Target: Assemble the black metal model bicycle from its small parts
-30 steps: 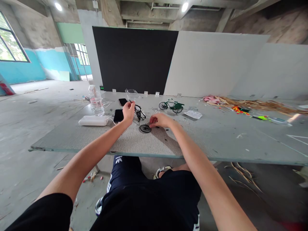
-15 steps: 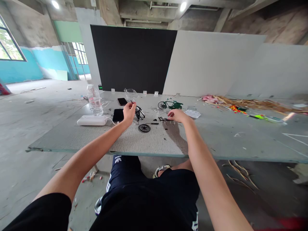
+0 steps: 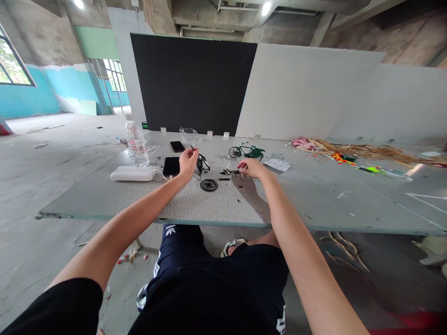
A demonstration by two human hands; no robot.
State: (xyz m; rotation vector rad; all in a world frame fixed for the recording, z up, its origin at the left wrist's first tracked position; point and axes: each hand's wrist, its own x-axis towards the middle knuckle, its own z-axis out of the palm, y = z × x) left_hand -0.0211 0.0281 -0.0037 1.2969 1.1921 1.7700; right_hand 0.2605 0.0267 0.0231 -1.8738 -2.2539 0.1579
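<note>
Pinching the black frame [image 3: 200, 164], the left grip [image 3: 188, 164] sits beyond the loose wheel [image 3: 209, 185]. Right of that wheel, the right grip [image 3: 251, 168] nears small parts [image 3: 227, 172], its closure unclear.

White "adidas" lettering [image 3: 169, 227] on the dark shorts [image 3: 185, 245]

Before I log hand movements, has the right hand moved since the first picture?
Yes, rightward: against the green bicycle, the right hand has shifted from below its left half to mostly below its right half.
</note>
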